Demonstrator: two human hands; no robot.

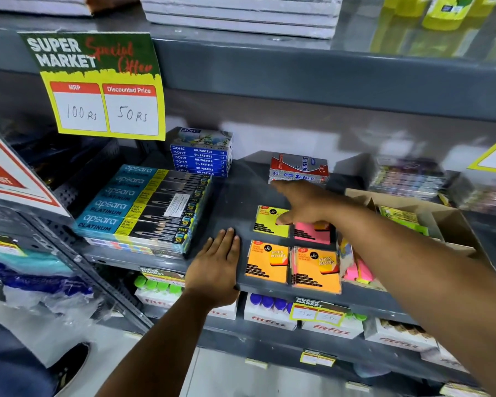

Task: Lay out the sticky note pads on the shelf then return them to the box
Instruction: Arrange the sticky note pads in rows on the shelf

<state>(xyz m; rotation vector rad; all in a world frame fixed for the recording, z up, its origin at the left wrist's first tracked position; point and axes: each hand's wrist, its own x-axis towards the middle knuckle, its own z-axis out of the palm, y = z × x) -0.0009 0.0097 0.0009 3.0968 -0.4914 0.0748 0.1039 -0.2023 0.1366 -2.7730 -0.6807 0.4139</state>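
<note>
The right hand (pixel 304 207), fingers spread and empty, hovers over the yellow pad (pixel 269 222); the box (pixel 453 224) lies right of it, the left hand (pixel 216 263) flat to its left.

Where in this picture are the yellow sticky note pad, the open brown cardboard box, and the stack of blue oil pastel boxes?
yellow sticky note pad (pixel 265 224): head view, its printed front.
open brown cardboard box (pixel 453 222): head view, its inner wall.
stack of blue oil pastel boxes (pixel 201 160): head view, the labelled box edges.

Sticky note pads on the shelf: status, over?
Left hand flat on shelf, empty. Right hand open over yellow pad and pink pad. Two orange pads in front. Box right, unobstructed.
</note>
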